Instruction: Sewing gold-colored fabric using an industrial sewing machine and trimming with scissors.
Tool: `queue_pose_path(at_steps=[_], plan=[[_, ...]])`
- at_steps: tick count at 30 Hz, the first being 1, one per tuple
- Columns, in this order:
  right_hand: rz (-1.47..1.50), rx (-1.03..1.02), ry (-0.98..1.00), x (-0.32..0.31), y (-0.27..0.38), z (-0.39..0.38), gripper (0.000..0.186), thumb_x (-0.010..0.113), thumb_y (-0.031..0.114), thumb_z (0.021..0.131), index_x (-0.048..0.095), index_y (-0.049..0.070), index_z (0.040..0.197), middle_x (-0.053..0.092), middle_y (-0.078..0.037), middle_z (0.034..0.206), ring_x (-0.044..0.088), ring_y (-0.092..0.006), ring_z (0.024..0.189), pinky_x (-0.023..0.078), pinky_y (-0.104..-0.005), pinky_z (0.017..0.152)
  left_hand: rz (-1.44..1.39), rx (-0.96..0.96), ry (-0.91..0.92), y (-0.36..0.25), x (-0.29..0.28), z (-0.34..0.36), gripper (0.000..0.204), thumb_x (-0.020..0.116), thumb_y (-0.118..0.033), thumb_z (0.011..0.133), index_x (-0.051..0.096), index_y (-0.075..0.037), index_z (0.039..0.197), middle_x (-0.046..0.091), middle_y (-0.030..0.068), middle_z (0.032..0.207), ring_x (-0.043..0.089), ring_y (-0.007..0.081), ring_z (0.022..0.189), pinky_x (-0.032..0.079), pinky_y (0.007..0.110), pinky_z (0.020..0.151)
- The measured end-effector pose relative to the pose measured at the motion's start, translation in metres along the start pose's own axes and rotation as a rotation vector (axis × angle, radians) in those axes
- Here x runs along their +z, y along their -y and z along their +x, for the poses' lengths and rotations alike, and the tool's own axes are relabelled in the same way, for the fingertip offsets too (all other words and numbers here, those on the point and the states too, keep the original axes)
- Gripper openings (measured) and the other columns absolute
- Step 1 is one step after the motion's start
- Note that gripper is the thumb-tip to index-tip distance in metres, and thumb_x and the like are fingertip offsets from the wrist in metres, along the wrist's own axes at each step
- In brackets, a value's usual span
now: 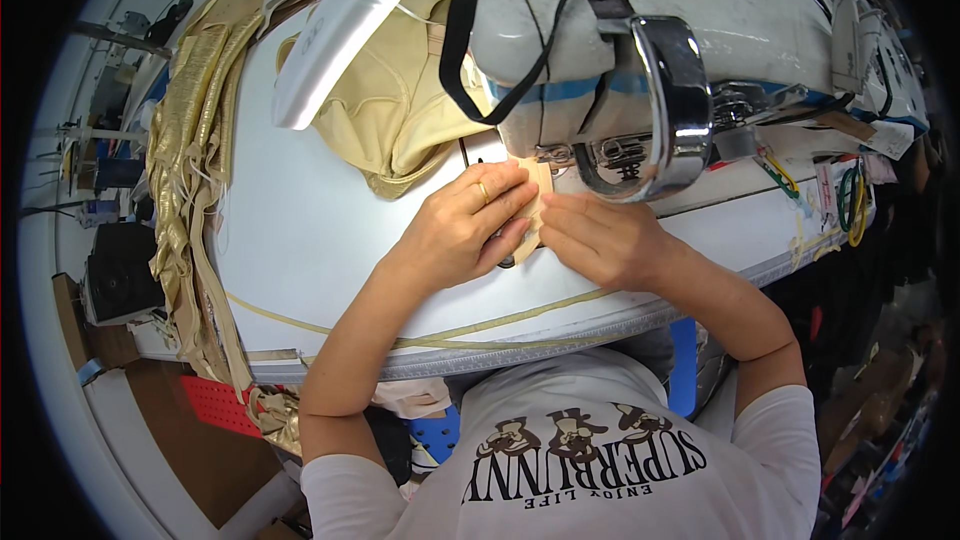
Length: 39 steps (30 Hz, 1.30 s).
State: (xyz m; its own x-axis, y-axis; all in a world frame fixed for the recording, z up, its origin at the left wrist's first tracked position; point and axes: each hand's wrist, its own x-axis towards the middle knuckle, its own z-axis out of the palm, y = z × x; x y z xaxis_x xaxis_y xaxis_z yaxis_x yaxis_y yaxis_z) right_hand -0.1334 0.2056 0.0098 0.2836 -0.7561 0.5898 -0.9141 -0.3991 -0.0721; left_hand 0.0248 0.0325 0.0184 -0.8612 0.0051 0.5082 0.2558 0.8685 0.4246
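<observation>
A sewing machine [590, 65] with a white body stands over the white table, and a narrow piece of beige fabric [537, 178] lies beneath its needle area. My left hand [460, 230], with a ring on one finger, rests on the fabric's left side, fingers laid over it and thumb apart. On the right side, my right hand [605, 238] is closed, its fingertips pinching the fabric's edge. The fingers hide part of the piece. Behind my left hand, a pale yellow garment [385, 105] lies in loose folds left of the needle.
A lit white lamp [345, 35] hangs over the garment. Shiny gold fabric [190, 130] drapes over the table's left edge. A thin yellowish strip [490, 322] runs along the front near a measuring tape [560, 342]. Coloured scissors [778, 175] lie right of the machine.
</observation>
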Motion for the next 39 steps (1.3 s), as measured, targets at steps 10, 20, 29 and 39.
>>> queue_pose_path(at_steps=[10, 20, 29, 39], plan=[[-0.106, 0.011, -0.01, 0.004, 0.002, 0.005, 0.021, 0.07, 0.004, 0.072, 0.07, -0.002, 0.092, 0.07, -0.012, 0.102, 0.071, -0.0265, 0.101, 0.058, -0.0317, 0.082, 0.034, -0.016, 0.002, 0.003, 0.003, 0.001, 0.029, 0.076, -0.006, 0.081, 0.071, 0.006, 0.108, 0.067, 0.0157, 0.11, 0.067, 0.0319, 0.103, 0.057, 0.037, 0.085], [0.05, -0.013, -0.013, 0.006, -0.002, -0.001, 0.021, 0.069, 0.002, 0.072, 0.067, -0.005, 0.092, 0.069, -0.016, 0.103, 0.071, -0.0282, 0.098, 0.06, -0.0337, 0.083, 0.0, -0.009, 0.003, 0.001, 0.002, 0.001, 0.032, 0.076, -0.005, 0.081, 0.07, 0.005, 0.111, 0.067, 0.0142, 0.113, 0.067, 0.0317, 0.103, 0.057, 0.038, 0.085], [0.059, -0.006, 0.002, 0.002, -0.002, 0.0, 0.018, 0.069, 0.002, 0.075, 0.067, -0.003, 0.092, 0.069, -0.016, 0.104, 0.07, -0.0293, 0.101, 0.06, -0.034, 0.084, 0.012, 0.053, 0.037, 0.006, 0.002, 0.005, 0.033, 0.076, -0.003, 0.079, 0.07, 0.004, 0.111, 0.066, 0.0124, 0.119, 0.066, 0.0297, 0.102, 0.056, 0.037, 0.084], [0.1, 0.001, 0.009, 0.003, -0.005, -0.005, 0.023, 0.07, 0.001, 0.073, 0.066, -0.007, 0.094, 0.068, -0.018, 0.107, 0.069, -0.0318, 0.102, 0.059, -0.0354, 0.084, -0.061, -0.028, 0.001, 0.001, 0.008, 0.003, 0.033, 0.075, -0.001, 0.08, 0.07, 0.004, 0.112, 0.066, 0.0123, 0.121, 0.067, 0.0279, 0.098, 0.058, 0.034, 0.081]])
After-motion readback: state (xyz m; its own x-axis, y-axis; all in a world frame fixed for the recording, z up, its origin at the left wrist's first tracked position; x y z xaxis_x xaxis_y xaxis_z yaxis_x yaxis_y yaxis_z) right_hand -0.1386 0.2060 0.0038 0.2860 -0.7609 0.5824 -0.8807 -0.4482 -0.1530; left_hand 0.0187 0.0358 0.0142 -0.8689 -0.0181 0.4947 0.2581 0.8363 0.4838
